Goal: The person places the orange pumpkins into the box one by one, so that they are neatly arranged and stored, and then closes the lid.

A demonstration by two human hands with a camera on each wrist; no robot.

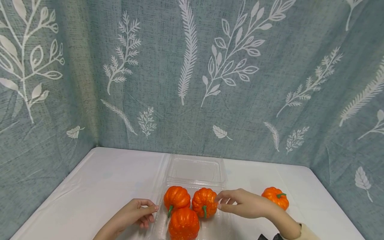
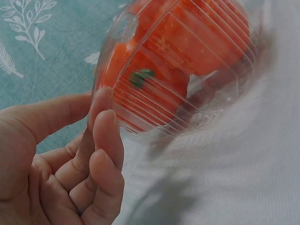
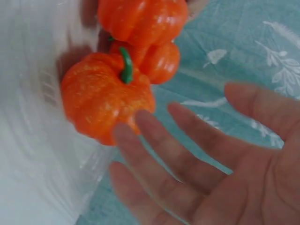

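A clear plastic clamshell container lies on the table, its lid folded back at the far side. Inside are three small orange pumpkins: one at the back left, one at the back right and one in front. My left hand pinches the container's left edge between thumb and fingers, as the left wrist view shows closer. Spread fingers on my right hand hold nothing; their tips are beside the back right pumpkin, and contact is hard to tell.
Another orange pumpkin sits on the table to the right, partly behind my right forearm. A white cloth covers the table. Blue-green curtains with white leaf prints stand around its back and sides. A small black object shows at the bottom edge.
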